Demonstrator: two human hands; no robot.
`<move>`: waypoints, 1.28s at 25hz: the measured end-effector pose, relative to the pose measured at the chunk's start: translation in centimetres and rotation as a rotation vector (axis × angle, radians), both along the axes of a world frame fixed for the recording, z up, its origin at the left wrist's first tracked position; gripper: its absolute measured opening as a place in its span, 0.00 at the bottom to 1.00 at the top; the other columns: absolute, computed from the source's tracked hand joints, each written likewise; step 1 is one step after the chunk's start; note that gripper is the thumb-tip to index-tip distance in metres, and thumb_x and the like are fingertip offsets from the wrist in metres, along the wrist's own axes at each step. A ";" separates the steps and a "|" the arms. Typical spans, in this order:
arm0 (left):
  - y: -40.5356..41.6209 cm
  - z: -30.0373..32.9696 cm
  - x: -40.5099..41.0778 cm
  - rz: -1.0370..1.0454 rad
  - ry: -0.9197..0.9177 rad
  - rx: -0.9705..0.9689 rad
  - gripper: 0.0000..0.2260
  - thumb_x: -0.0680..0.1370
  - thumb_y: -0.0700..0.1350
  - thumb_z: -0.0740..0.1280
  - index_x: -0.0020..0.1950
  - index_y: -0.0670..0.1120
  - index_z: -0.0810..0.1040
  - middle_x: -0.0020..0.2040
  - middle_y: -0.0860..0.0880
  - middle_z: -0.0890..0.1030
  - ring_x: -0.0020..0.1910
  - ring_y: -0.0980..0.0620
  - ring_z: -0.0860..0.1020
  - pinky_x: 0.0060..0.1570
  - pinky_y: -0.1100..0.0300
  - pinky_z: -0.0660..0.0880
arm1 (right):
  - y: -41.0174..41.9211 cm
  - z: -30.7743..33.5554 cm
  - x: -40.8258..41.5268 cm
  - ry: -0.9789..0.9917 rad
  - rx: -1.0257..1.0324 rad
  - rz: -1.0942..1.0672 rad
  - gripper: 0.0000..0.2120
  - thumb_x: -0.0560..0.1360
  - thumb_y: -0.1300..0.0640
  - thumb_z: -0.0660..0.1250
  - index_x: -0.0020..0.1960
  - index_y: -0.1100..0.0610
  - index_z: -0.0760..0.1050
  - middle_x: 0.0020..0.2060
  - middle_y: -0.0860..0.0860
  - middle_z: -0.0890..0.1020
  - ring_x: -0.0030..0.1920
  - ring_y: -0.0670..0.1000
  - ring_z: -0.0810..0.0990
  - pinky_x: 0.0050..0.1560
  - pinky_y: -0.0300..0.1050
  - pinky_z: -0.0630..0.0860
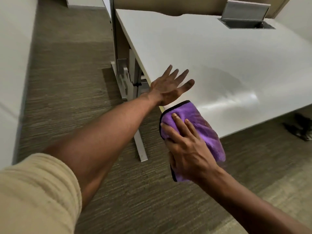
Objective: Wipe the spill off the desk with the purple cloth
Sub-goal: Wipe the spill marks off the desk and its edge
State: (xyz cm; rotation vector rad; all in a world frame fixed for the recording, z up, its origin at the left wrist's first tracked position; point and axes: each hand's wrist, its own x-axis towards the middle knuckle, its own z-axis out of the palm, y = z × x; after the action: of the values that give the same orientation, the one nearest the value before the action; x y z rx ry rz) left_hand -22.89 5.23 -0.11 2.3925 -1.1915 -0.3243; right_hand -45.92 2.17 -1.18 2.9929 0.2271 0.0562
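Far left of both hands: a pale cabinet side (11,65) stood along the frame edge, carpet (67,81) between it and the tabletop. A cream sleeve (37,191) was pushed up above the left elbow, forearm bare.

Left hand (166,89) was wide, fingers straight and spread, holding nothing. It sat over the near-left corner of the white tabletop (202,48); heel of the palm at the edge. Could not tell whether it touched the surface or hovered. Below and behind it, the grey metal leg frame (133,98) ran down to a foot on the carpet.

Just right of and nearer than the left hand: the purple cloth (202,125), black-edged and bunched, sat at the tabletop's near corner, partly overhanging the edge. Right hand (185,142) gripped it from the near side, fingers laid across the top, thumb tucked round the left edge, lower part of the cloth hanging under the palm.

Beyond the right hand, further onto the tabletop: a wet smear (233,92) with glare streaks, near the cloth's far end but apart from it. Far back right, well apart from both hands: a grey cable hatch (244,16) with its lid tilted up. Under the tabletop at far right, a dark blurred object (300,127) on the carpet, unidentifiable
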 end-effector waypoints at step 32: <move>-0.5 -3.1 0.5 0.037 -0.279 0.033 0.32 0.77 0.75 0.34 0.81 0.68 0.39 0.85 0.55 0.41 0.81 0.54 0.32 0.80 0.51 0.38 | -20.1 -2.1 -5.2 -0.399 0.482 -0.125 0.22 0.83 0.49 0.61 0.76 0.50 0.73 0.76 0.48 0.74 0.79 0.50 0.68 0.75 0.59 0.69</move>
State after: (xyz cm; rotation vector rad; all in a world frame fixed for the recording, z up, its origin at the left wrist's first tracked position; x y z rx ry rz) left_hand -22.44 4.70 -3.21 2.5458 -1.2659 0.0032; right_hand -51.13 -17.96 -3.33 3.3583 -0.0264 0.7906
